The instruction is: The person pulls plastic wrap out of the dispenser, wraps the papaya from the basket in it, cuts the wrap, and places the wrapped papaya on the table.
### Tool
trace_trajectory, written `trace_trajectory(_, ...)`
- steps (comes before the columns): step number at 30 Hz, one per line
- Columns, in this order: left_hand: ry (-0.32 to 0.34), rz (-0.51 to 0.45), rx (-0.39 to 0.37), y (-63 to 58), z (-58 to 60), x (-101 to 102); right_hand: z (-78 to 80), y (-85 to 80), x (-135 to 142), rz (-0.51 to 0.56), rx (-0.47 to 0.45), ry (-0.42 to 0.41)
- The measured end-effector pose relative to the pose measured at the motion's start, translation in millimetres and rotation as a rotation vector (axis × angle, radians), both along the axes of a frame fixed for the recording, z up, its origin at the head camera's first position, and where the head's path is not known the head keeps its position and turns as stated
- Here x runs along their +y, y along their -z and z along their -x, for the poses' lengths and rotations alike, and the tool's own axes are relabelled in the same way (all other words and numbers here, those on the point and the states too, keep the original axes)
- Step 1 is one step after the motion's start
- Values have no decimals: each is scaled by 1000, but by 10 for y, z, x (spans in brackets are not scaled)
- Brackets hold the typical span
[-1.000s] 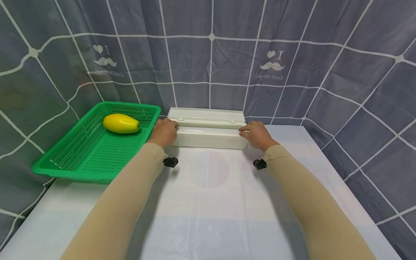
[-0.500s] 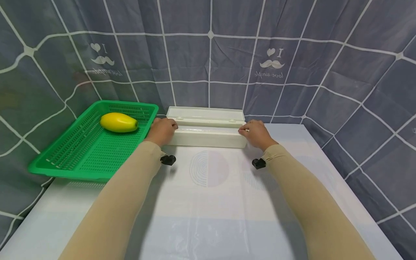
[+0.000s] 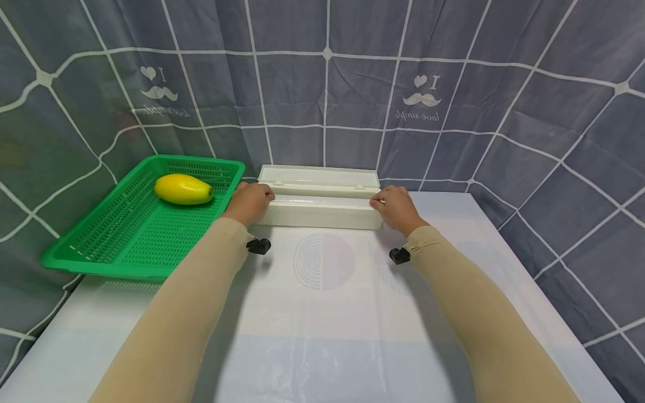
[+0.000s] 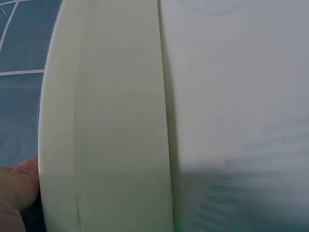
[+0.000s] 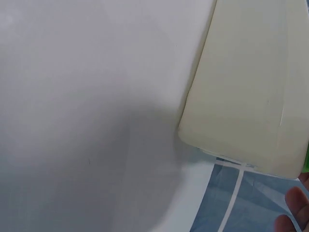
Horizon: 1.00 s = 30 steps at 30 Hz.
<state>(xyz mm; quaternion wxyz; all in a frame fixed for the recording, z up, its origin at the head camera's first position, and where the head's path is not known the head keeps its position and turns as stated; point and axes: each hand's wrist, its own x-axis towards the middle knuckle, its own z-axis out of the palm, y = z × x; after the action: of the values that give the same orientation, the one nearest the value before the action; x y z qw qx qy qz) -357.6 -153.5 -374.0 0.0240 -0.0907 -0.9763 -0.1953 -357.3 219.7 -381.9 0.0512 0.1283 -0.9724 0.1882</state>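
Observation:
A long white cling film dispenser [image 3: 322,215] stands against the back curtain with its hinged lid [image 3: 318,176] raised. Shiny clear cling film [image 3: 322,200] lies across its open top. At the left end, my left hand [image 3: 249,202] pinches the film's edge, its fingertips right at the dispenser's upper rim. My right hand [image 3: 395,207] pinches the film at the right end in the same way. The left wrist view shows the dispenser's front wall [image 4: 120,106] and a bit of a finger. Curled fingers [image 5: 294,200] appear beside the dispenser's end in the right wrist view.
On the left, a green plastic basket [image 3: 146,274] holds a yellow papaya-like fruit [image 3: 183,189]. Its right rim is close to my left hand. A pale patterned cloth [image 3: 322,313] covers the table, and a grey checked curtain [image 3: 363,95] rises behind and at both sides.
The head view has shifted slightly, so the basket appears a little further left. Both hands stay at the dispenser's ends with almost no movement.

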Motion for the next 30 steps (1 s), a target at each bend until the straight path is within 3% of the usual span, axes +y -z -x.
trace_trajectory(9,-14,-26,8,-20,-32,-4,-31,-10,-19,8,11,-11)
trace_trajectory(18,-6,-59,68,-24,-27,-19,-7,-10,-10,15,40,-9)
trace_trajectory(30,-6,-72,34,-129,-47,-27,-16,-28,-18,25,120,-27)
